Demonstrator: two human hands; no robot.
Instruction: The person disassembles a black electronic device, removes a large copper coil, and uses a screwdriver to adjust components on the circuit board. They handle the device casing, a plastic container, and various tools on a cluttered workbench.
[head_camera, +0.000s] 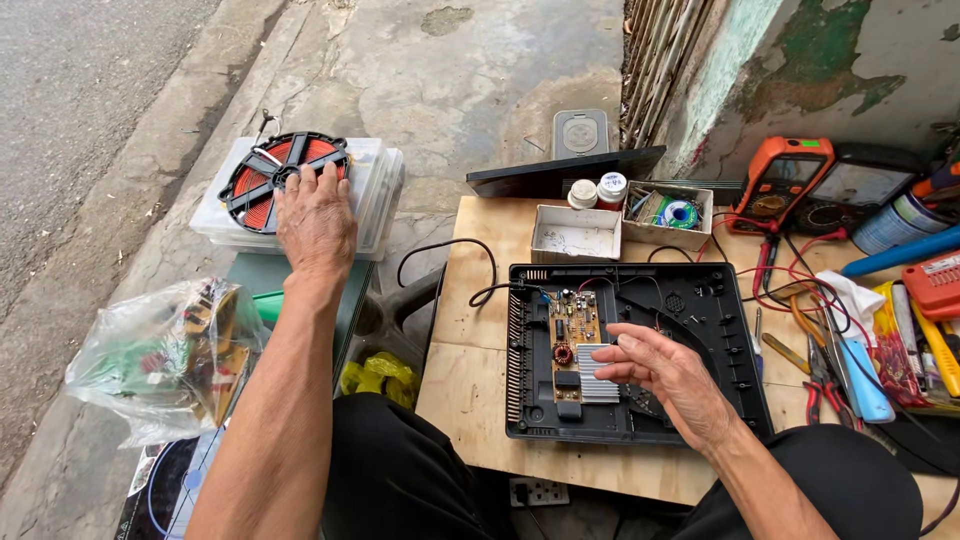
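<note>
Copper-red coil disc (283, 180) already out of the black casing (735, 330), resting on clear plastic boxes (375, 200) under the flat, unclenched left hand (315, 225). Right hand (665, 375) empty, fingers loose, hovering beside the circuit board (572, 345) left inside.

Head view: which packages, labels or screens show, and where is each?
Multimeter: orange, dark screen, back right of table.
Two jars: white lids, behind a white box.
Plastic bag: clear, holding parts, lower left on the ground.
Plastic boxes: clear, stacked, under the left hand.
</note>
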